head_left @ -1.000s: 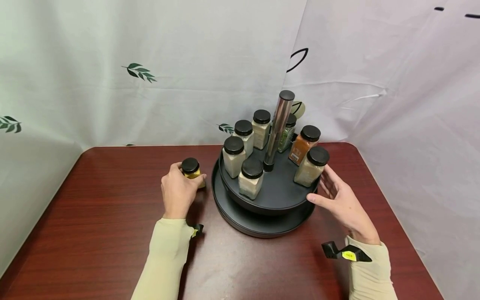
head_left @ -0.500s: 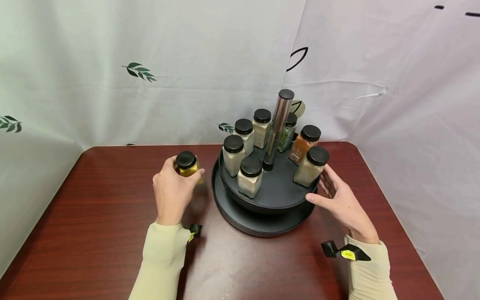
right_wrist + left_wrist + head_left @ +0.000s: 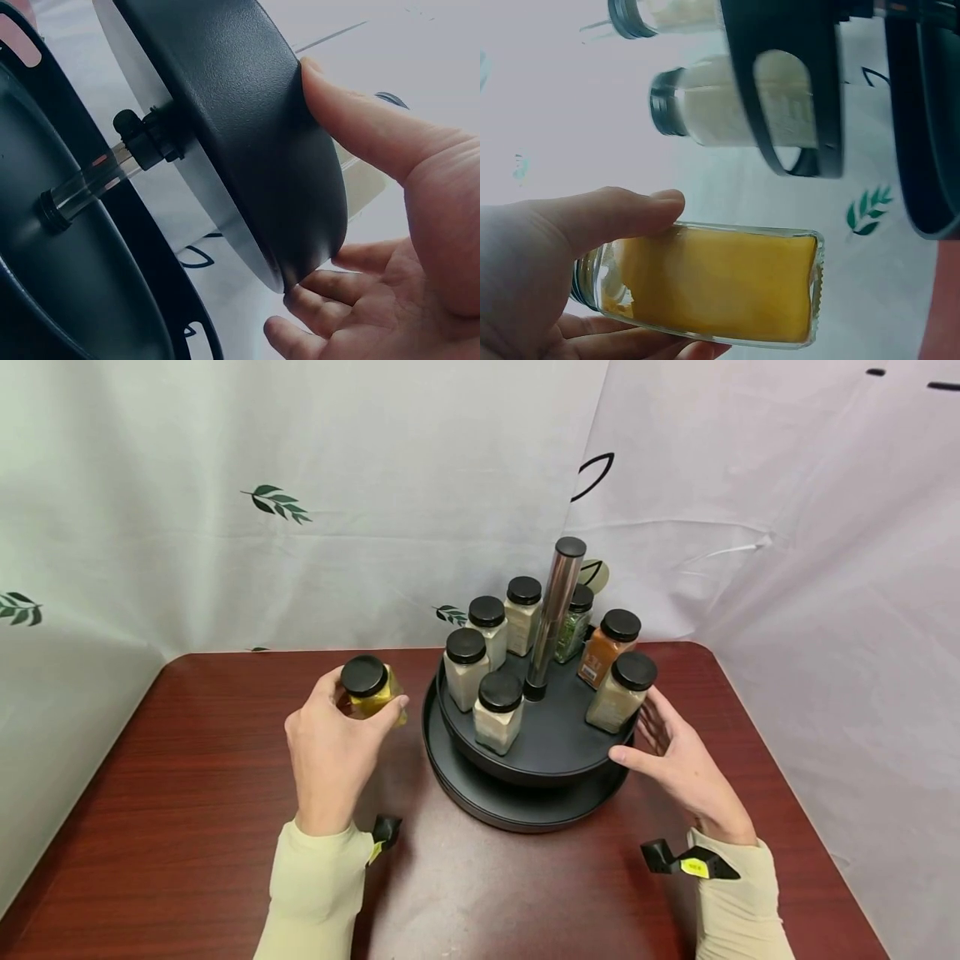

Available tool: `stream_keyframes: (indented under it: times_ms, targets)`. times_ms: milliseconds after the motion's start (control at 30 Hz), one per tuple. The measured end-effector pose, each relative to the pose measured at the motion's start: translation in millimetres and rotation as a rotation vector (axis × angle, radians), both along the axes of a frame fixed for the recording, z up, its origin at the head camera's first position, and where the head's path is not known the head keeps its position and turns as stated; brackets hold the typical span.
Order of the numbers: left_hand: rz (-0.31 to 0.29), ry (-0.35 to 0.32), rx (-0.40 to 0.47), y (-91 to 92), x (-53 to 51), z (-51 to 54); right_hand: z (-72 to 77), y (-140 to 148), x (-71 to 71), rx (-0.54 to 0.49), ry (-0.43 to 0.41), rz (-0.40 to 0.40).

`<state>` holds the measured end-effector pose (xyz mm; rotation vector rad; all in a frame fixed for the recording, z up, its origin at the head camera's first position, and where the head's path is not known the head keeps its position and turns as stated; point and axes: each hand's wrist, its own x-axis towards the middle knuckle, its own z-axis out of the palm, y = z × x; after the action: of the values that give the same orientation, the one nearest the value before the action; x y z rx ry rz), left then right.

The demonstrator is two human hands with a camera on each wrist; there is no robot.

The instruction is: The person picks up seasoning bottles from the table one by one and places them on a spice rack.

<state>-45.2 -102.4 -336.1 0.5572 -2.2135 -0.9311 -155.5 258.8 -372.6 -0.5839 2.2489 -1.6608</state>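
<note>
My left hand (image 3: 330,752) grips a square glass spice jar (image 3: 367,700) with a black lid and yellow powder, held above the table left of a black two-tier turntable. In the left wrist view the thumb lies along one side of the jar (image 3: 727,285) and the fingers along the other. My right hand (image 3: 690,777) touches the right rim of the upper tier (image 3: 558,745), thumb and fingers spread apart. The right wrist view shows the thumb (image 3: 352,112) on the tier's edge and fingertips against its lower side. Several black-lidded jars stand on that tier, including an orange one (image 3: 602,656).
A shiny post (image 3: 555,618) rises from the turntable's middle. Its wider lower tier (image 3: 517,817) sits on the dark red table (image 3: 210,760). A white cloth (image 3: 390,485) with leaf prints hangs behind and on both sides.
My left hand has lifted the yellow spice jar off the table and drawn it a little leftward. The right hand stays at the rim; the turntable looks unmoved.
</note>
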Motion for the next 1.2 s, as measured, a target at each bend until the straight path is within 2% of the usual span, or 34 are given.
stream_keyframes:
  times_ms: [367,667,1033,1200]
  targets:
    - [-0.044,0.08,-0.028,15.4,19.9,19.3,0.3,0.5,0.2,0.029,0.006,0.0]
    - [-0.121,0.142,-0.066,30.7,32.8,28.9,0.3,1.4,0.5,0.051,-0.01,-0.005]
    - [-0.253,0.169,-0.029,54.1,36.0,33.3,-1.2,1.6,-0.3,0.044,0.009,-0.005]
    - [-0.31,0.144,-0.005,63.3,37.2,37.0,0.5,1.4,0.5,0.037,0.0,-0.007]
